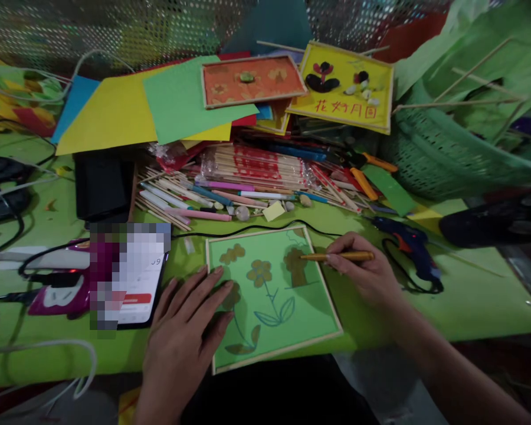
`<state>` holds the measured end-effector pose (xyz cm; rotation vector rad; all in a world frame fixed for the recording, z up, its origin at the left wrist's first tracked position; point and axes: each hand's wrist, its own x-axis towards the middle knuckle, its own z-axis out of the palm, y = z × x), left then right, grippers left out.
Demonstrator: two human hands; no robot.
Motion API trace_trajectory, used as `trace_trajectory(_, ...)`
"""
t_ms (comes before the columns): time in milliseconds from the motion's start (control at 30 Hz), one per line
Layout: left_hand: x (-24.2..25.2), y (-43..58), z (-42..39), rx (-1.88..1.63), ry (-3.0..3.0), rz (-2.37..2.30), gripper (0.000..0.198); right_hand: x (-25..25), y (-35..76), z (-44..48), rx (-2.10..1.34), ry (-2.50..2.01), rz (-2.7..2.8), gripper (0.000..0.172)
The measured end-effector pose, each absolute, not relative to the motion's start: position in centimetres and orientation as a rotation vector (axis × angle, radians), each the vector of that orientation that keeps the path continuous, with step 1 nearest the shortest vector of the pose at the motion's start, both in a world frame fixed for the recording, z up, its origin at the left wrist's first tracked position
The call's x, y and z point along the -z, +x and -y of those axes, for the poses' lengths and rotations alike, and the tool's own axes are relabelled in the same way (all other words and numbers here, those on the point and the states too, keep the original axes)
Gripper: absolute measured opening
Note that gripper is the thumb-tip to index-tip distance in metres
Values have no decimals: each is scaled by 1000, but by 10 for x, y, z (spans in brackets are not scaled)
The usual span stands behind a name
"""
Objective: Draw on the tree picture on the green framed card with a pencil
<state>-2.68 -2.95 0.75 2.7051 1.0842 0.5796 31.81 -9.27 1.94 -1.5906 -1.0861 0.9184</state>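
Note:
In front of me lies a green sheet of paper [310, 319] edged with thin wooden sticks. It bears drawn flowers and a tree, several parts of them coloured gold-brown. My left hand [188, 316] rests flat, fingers spread, over the sheet's left edge and part of a flower. Pinched in my right hand [363, 268] is a gold marker pen [354, 256], held nearly level. Its tip is at the brown tree [295, 268] in the sheet's upper right; whether it touches the paper I cannot tell.
A lit phone [135, 295] and purple power strip [62, 295] sit left. On the right are a glue gun [413, 245] and green basket [446, 147]. Behind lie pens, wooden sticks [256, 165], coloured paper [110, 112] and two framed pictures [345, 88]. A black cable [248, 229] runs behind the sheet.

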Motion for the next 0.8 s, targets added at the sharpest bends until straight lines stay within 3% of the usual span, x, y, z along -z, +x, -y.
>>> trace_trajectory(500,-8,-26,29,-580,2709,-1097,36,-21,318,92,-984,-1557,1018,18)
trace_trajectory(800,-8,-25,31,-629,2665,-1126,37,-32,334,80,-1021,-1259,415,27)
